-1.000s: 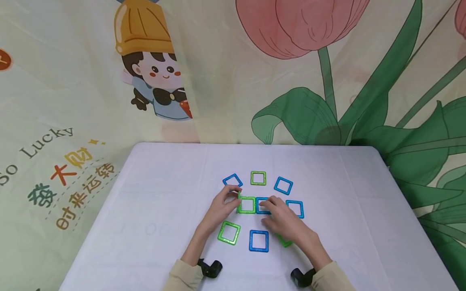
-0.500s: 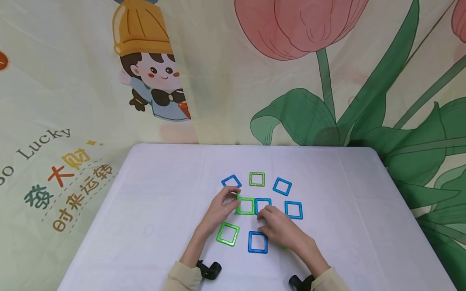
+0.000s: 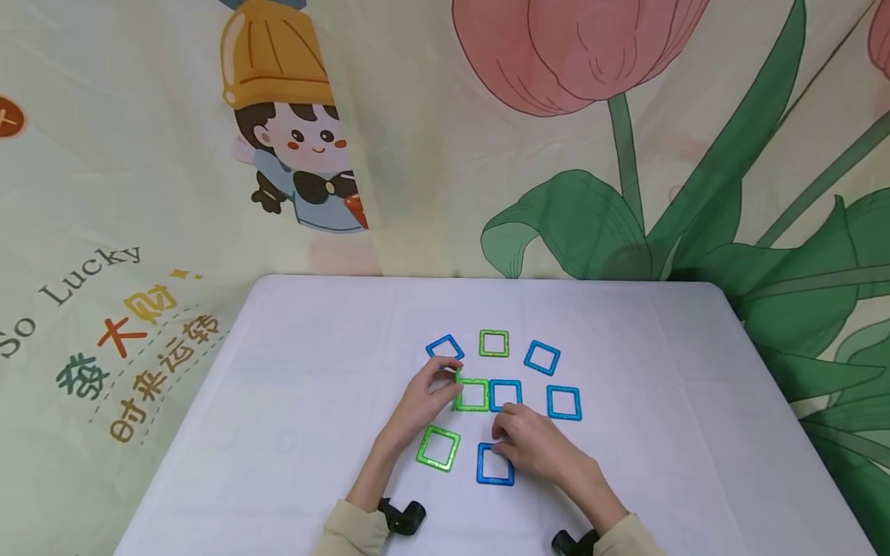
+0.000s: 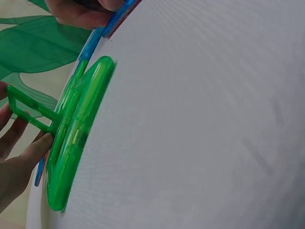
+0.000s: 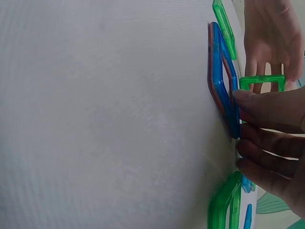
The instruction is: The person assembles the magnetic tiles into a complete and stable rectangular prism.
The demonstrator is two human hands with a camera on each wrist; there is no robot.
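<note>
In the head view my left hand (image 3: 419,399) pinches a small green magnetic square frame tile (image 4: 34,103), which stands upright on the left edge of a flat green tile (image 3: 474,408). A flat blue tile (image 3: 505,381) lies against that one's right side. My right hand (image 3: 545,448) is over the far right corner of a nearer blue tile (image 3: 495,483), fingers loosely bent. Its thumb is close to that tile in the right wrist view; I cannot tell whether they touch. Another green tile (image 5: 220,202) shows there, hidden by the right hand in the head view.
Around the middle lie a front-left green tile (image 3: 435,466), a back-left blue tile (image 3: 438,340), a back green tile (image 3: 494,332), a back-right blue tile (image 3: 542,344) and a right blue tile (image 3: 565,418). A white-covered table (image 3: 667,371) bears everything, against a printed curtain (image 3: 410,154).
My right hand has left the middle blue tile and come toward me, to the nearer blue tile. The left hand stays in place with the upright green tile.
</note>
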